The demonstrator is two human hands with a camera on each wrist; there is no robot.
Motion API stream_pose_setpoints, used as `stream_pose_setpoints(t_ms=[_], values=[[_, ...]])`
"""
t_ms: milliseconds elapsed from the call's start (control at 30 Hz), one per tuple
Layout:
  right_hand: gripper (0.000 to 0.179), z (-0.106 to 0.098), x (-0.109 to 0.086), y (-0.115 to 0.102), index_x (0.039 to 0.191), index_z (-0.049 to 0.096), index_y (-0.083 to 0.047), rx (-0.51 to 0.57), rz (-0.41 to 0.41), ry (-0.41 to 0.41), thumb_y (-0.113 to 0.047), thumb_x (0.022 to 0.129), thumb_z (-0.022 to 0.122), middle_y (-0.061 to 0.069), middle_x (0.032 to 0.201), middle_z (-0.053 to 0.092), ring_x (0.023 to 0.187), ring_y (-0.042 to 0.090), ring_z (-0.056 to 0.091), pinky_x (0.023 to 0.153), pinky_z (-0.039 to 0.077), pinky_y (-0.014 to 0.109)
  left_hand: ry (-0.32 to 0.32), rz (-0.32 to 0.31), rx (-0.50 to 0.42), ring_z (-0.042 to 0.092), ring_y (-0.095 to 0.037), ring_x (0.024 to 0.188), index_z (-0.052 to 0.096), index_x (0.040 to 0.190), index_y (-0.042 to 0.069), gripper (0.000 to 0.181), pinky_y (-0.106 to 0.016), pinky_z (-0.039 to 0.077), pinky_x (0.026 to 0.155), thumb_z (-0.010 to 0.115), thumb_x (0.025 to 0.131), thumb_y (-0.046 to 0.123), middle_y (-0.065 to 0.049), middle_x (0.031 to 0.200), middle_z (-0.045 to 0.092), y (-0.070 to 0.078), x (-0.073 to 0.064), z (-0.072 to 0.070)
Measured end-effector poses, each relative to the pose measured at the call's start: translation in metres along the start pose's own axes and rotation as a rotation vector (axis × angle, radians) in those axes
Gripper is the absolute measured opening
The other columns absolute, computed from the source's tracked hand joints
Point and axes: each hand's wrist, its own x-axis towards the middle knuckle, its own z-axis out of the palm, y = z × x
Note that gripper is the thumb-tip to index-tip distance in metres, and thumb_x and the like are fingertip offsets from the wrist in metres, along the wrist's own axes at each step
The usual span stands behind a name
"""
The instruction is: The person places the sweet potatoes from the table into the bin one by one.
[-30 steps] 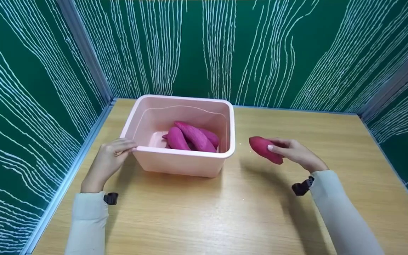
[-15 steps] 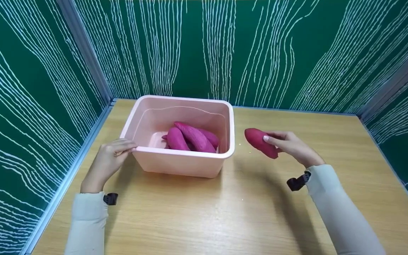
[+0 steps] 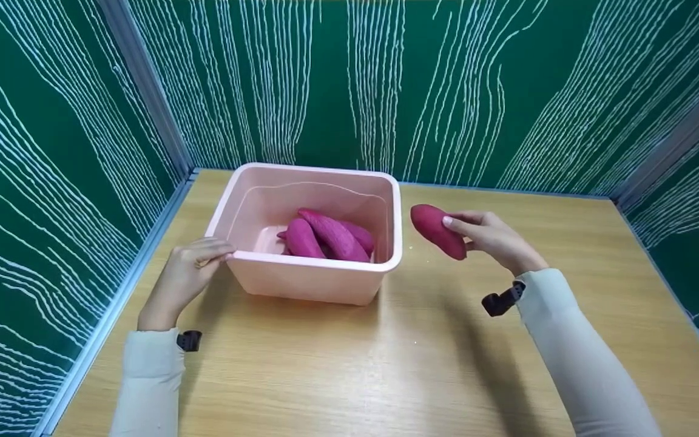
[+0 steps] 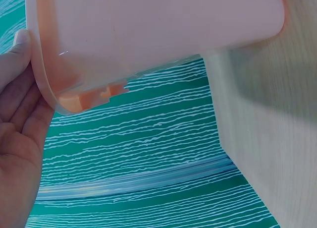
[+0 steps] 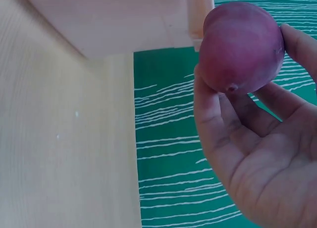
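My right hand (image 3: 495, 241) holds a reddish-purple sweet potato (image 3: 438, 231) above the table, just right of the pink plastic bin (image 3: 313, 280). In the right wrist view, thumb and fingers grip the sweet potato (image 5: 242, 49) around its sides, one blunt end towards the camera. At the bin's near left corner, my left hand (image 3: 185, 273) pinches the rim between thumb and fingers. The left wrist view shows the thumb on one side of the rim (image 4: 42, 69) and the fingers on the other. Inside the bin lie several purple sweet potatoes (image 3: 334, 237), heaped towards its right side.
The bin stands on a light wooden table (image 3: 325, 370) near its back edge. Green panels (image 3: 331, 85) with white wavy lines rise behind and at both sides, joined by metal posts (image 3: 149, 91). Small white specks dot the wood right of the bin.
My right hand has moved left and away from me with the sweet potato, closer to the bin's right rim. The left hand and the bin stay in place.
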Motion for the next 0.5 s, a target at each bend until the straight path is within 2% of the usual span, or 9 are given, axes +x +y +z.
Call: stream_pose_setpoints(t_ms=[267,500], values=[[0.073,0.004,0.006,-0.018,0.14,0.048,-0.009,-0.011,-0.005,0.008,-0.055,0.085,0.064,0.015,0.131,0.055,0.115,0.031,0.054,0.09,0.056,0.03,-0.015,-0.011,-0.015,0.064,-0.034,0.112,0.074,0.105,0.005,0.023,-0.047,0.05,0.099,0.068,0.085,-0.003,-0.015,0.11,0.071,0.002,0.001,0.0],[0.071,0.005,0.01,-0.037,0.141,0.047,-0.011,0.011,-0.039,-0.01,-0.054,0.086,0.063,0.013,0.131,0.055,0.114,0.028,0.054,0.091,0.055,0.032,-0.002,-0.004,-0.02,0.064,-0.033,0.111,0.075,0.105,0.006,0.023,-0.045,0.052,0.097,0.07,0.083,-0.001,-0.014,0.109,0.072,0.002,0.0,0.0]])
